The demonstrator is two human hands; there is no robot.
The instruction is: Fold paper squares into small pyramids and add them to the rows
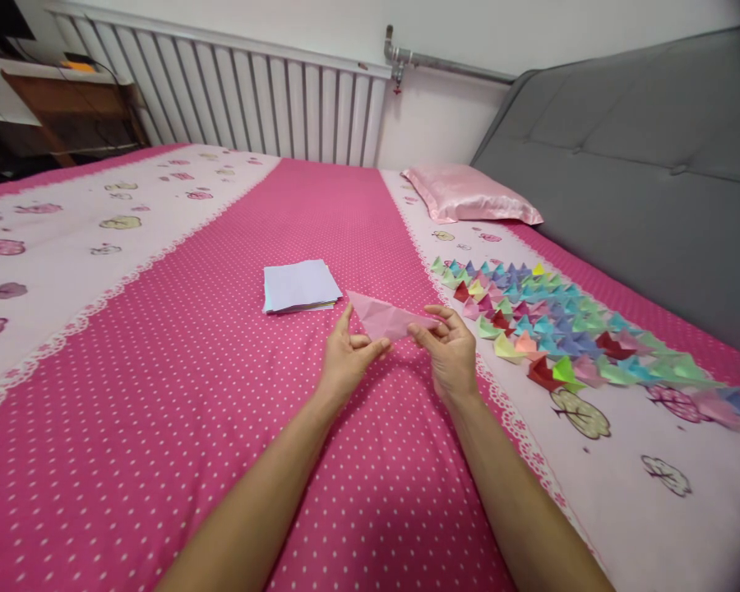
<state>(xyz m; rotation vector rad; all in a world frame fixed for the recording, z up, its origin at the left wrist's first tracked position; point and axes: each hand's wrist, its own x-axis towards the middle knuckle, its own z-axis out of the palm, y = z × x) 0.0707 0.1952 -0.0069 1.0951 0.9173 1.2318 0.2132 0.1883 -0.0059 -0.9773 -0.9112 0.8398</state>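
Observation:
A folded piece of pink origami paper [383, 317], roughly triangular with its point downward, is held up above the bed between both hands. My left hand [347, 353] pinches its left side, the thumb near the lower point and a finger behind. My right hand [451, 349] grips the right corner between thumb and fingers. Just beyond my left hand lies a stack of square paper sheets [302, 285], pale lilac on top with blue and yellow edges showing. To the right of my right hand stand many small folded paper boats [555, 321] in rows, in several colours.
The bed has a pink dotted and tree-patterned cover [222, 395]. A pink satin pillow [472, 193] lies at the back right, beside a grey padded headboard [641, 140]. Behind the bed are a white radiator [240, 90], a pipe [450, 64] and a wooden desk [67, 103].

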